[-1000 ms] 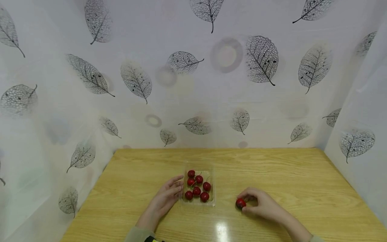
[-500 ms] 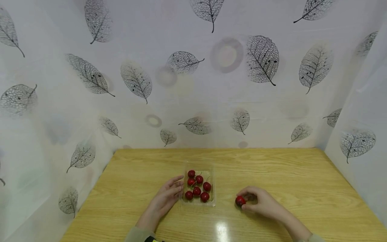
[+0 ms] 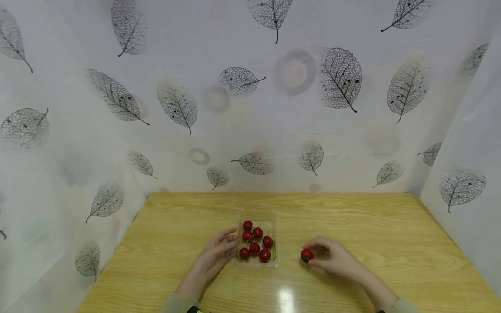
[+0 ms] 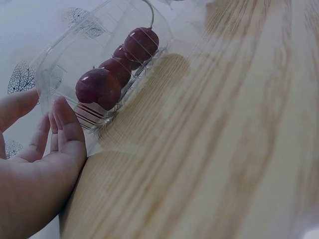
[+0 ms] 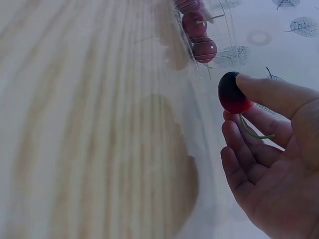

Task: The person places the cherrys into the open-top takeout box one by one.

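A clear plastic box (image 3: 277, 248) holding several dark red cherries (image 3: 254, 248) stands on the table. My left hand (image 3: 214, 253) lies against the box's left side, fingers extended; in the left wrist view the fingertips (image 4: 61, 102) meet its clear wall. To the right of the box, my right hand (image 3: 337, 259) pinches a single cherry (image 3: 307, 255) between thumb and fingers, low over the table. The right wrist view shows this cherry (image 5: 234, 94) with a green stem (image 5: 254, 133) curving toward the palm, the other fingers loosely bent.
The wooden table (image 3: 188, 208) spans the space below the hands. A pale sheet printed with leaves (image 3: 289, 121) hangs behind it and along both sides. A bright light reflection shows on the table near the front.
My right hand has moved slightly left and away from me with the cherry, closer to the box. The left hand and the box have stayed where they were.
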`<state>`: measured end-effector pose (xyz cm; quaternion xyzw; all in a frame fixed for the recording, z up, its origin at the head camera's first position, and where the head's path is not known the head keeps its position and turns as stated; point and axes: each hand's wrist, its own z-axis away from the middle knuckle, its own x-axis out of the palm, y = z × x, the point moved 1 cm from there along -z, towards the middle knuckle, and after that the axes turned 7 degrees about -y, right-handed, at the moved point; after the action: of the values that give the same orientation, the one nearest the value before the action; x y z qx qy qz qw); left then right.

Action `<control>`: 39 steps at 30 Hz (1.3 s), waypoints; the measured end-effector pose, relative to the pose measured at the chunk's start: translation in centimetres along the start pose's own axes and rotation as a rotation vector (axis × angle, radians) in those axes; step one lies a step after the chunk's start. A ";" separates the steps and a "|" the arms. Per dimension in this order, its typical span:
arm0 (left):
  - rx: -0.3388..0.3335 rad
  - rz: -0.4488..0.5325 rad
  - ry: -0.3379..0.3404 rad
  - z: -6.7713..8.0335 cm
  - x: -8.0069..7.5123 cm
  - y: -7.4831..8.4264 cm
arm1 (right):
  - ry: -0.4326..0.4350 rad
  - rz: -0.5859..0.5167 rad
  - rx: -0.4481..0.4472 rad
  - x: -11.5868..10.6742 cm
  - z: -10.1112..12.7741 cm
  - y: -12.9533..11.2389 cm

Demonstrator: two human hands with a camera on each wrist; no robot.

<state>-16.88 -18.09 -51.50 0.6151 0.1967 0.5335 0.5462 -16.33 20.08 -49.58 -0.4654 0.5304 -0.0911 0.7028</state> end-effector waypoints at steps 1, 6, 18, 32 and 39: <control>0.001 -0.001 -0.001 0.0 0.0 0.0 | 0.007 0.013 -0.008 0.0 -0.1 -0.1; 0.006 -0.009 -0.010 -0.1 -0.2 -0.1 | 0.026 0.031 -0.032 -0.2 -0.6 -0.5; 0.003 -0.016 -0.005 -0.3 -0.4 -0.3 | 0.058 -0.029 -0.069 -0.4 -2.0 -1.3; -0.006 -0.014 0.003 -0.2 -0.4 -0.4 | 0.077 -0.037 -0.082 -1.0 -4.6 -3.4; 0.001 -0.013 -0.005 -0.2 -0.5 -0.5 | 0.082 -0.027 -0.127 -0.8 -6.1 -4.3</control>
<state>-17.07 -18.22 -52.15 0.6156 0.1996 0.5282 0.5498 -20.13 14.83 -45.81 -0.5121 0.5571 -0.0857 0.6481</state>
